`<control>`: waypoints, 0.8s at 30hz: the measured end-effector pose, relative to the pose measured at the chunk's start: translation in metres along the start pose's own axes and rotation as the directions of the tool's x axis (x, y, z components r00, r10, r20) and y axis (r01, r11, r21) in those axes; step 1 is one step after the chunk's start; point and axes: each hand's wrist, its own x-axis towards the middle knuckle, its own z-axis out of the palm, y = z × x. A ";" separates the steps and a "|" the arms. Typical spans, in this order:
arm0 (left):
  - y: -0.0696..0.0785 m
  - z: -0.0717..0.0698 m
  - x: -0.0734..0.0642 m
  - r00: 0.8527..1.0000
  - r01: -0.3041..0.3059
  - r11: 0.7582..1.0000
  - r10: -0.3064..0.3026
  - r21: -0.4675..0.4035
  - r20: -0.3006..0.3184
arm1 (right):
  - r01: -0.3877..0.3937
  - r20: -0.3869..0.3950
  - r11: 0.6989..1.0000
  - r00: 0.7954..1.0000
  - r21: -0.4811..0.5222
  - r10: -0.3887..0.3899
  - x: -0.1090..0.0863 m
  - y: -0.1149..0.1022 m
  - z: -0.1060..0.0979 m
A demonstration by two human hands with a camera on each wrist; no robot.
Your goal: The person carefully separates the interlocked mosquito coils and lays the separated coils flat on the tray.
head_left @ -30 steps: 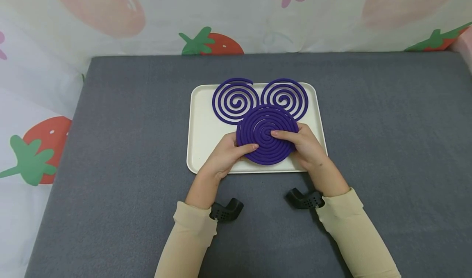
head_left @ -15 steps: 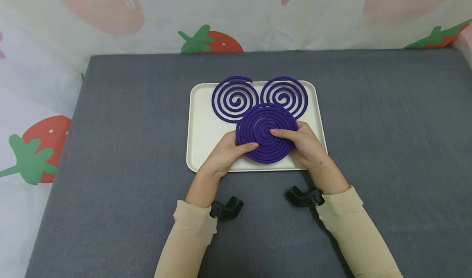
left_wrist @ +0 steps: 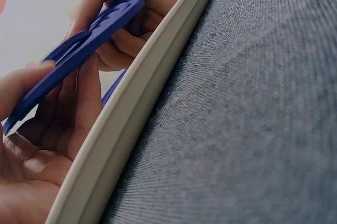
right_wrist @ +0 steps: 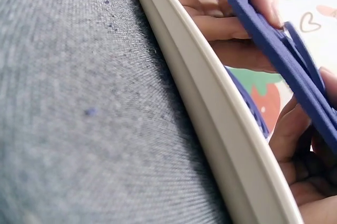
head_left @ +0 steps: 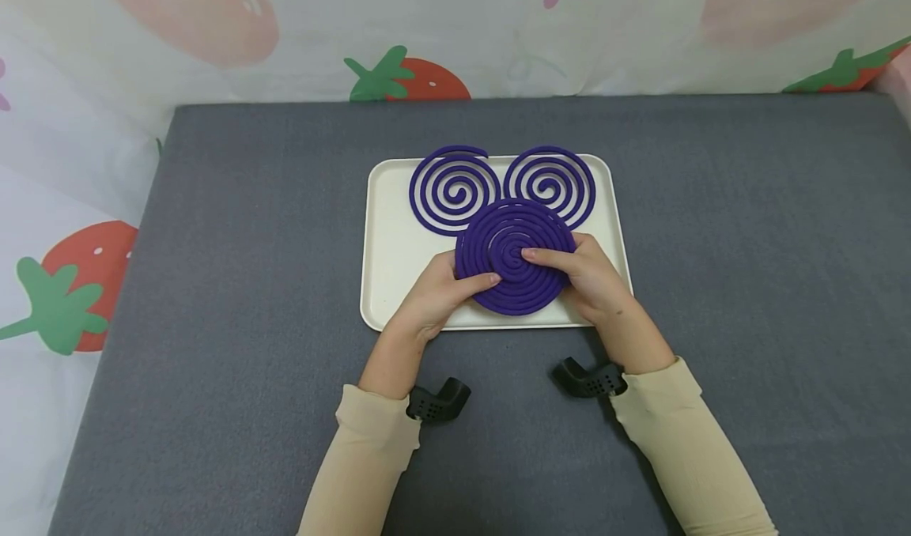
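A purple double mosquito coil (head_left: 507, 228), its two spirals nested into one dense disc, is held tilted over the near part of the white tray (head_left: 398, 267). My left hand (head_left: 434, 289) grips its lower left, thumb on top and fingers underneath. From the right, my right hand (head_left: 596, 279) pinches it with the thumb lying near the centre. Both wrist views show the disc (left_wrist: 79, 58) edge-on, with part of a strand raised above its face. Behind it, two single coils, a left one (head_left: 459, 198) and a right one (head_left: 546, 189), lie at the tray's far side, partly covered by the disc.
The tray stands on a grey cloth-covered table (head_left: 249, 283). Both single coils overhang its far rim. A tiny blue crumb (right_wrist: 90, 112) lies on the cloth in the right wrist view. A curtain (head_left: 285, 30) with printed strawberries hangs behind and to the left.
The head view has shifted a little, so everything appears slightly higher in it. Both hands keep the same grip on the double coil.
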 end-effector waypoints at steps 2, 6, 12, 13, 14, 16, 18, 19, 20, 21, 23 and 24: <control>0.000 0.000 0.000 1.000 -0.003 1.000 0.003 0.010 0.007 | 0.002 0.004 1.000 1.000 0.005 -0.002 0.000 0.000 0.000; 0.001 0.001 0.000 1.000 -0.008 1.000 0.008 0.021 0.013 | 0.006 0.013 1.000 1.000 0.010 -0.006 0.000 0.000 0.000; 0.001 0.001 0.000 1.000 -0.011 1.000 0.011 0.013 0.010 | 0.011 0.011 1.000 1.000 0.018 -0.011 -0.001 -0.001 0.000; 0.001 0.001 0.000 1.000 -0.011 1.000 0.010 0.012 0.010 | 0.012 0.009 1.000 1.000 0.023 -0.012 -0.001 -0.001 0.000; 0.001 0.001 0.000 1.000 -0.011 1.000 0.010 0.011 0.009 | 0.014 0.012 0.999 1.000 0.030 -0.014 -0.001 -0.001 0.000; 0.002 0.002 0.000 1.000 -0.011 1.000 0.011 0.015 0.004 | 0.018 0.007 0.999 1.000 0.035 -0.019 -0.001 -0.001 0.000; 0.003 0.002 0.000 1.000 -0.015 1.000 0.015 0.019 0.000 | 0.023 0.006 0.999 1.000 0.047 -0.023 -0.001 -0.001 0.001; 0.004 0.003 0.000 1.000 -0.019 1.000 0.019 0.020 -0.001 | 0.024 0.004 0.999 1.000 0.049 -0.024 -0.001 -0.001 0.001; 0.004 0.003 -0.001 1.000 -0.023 1.000 0.023 0.021 0.000 | 0.025 0.001 0.998 1.000 0.050 -0.025 -0.001 -0.001 0.001; 0.004 0.003 -0.001 1.000 -0.027 0.999 0.028 0.023 0.000 | 0.026 -0.007 0.998 1.000 0.049 -0.026 0.000 -0.001 0.001; 0.004 0.003 -0.001 0.999 -0.034 0.999 0.034 0.025 0.001 | 0.027 -0.014 0.998 1.000 0.056 -0.026 0.000 -0.001 0.001; 0.004 0.003 -0.001 0.999 -0.036 0.999 0.036 0.025 0.002 | 0.027 -0.018 0.998 1.000 0.060 -0.026 0.000 -0.001 0.001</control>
